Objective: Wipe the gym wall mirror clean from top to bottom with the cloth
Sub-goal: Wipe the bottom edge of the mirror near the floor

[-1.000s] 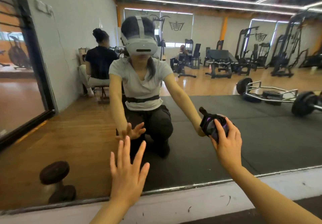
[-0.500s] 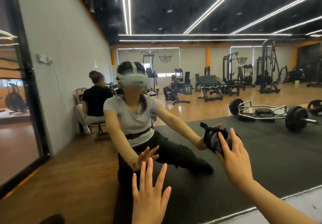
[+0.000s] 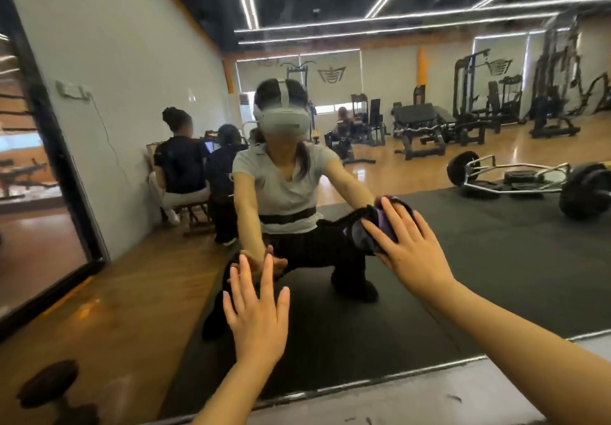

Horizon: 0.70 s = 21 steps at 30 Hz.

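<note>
We see the wall mirror [image 3: 496,276] cut off on every side but its lower edge, and most of the dark cloth [image 3: 367,236] hidden under our right hand [image 3: 410,252], whose straight fingers press it flat to the glass. Our left hand [image 3: 256,319] is spread, fingertips on the mirror. Since half a second ago the view has tilted down, bringing the mirror's bottom edge and a blurred dumbbell [image 3: 49,388] into sight.

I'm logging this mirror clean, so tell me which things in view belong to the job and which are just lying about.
Part of the job:
mirror
cloth, pressed to the glass under the right hand
left hand, flat against the glass

Just lying about (reflections):
dumbbell
trap bar with plates
weight bench
</note>
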Motion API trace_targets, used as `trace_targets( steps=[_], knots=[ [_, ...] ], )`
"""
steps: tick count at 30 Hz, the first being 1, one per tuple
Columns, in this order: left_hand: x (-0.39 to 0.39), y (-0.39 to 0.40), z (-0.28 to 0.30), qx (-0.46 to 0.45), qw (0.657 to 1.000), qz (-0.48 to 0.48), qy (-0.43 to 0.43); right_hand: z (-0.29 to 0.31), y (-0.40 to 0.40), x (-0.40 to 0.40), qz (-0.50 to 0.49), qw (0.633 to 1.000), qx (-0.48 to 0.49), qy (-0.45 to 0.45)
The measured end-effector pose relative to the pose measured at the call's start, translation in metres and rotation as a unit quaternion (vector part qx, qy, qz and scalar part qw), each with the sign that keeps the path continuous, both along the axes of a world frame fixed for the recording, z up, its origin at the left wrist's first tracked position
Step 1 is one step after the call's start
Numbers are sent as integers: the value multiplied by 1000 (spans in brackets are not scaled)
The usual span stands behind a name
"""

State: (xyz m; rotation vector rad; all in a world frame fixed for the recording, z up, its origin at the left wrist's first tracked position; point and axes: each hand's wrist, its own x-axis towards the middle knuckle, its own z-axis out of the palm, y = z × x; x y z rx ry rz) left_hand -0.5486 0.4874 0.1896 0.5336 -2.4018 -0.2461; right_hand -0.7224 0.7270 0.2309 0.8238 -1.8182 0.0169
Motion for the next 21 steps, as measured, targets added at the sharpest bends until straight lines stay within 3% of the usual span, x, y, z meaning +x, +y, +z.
trace_targets(
  steps=[7, 13, 21],
  knots=[
    [-13, 31, 16, 4, 992, 98, -78, 11, 29, -35, 64, 995, 66, 46],
    [-10, 40, 31, 9, 975, 150, -162, 9, 30, -42, 109, 991, 65, 30],
    [-1, 32, 34, -43, 969, 147, -195, 8, 28, -38, 104, 993, 55, 20]
  ],
)
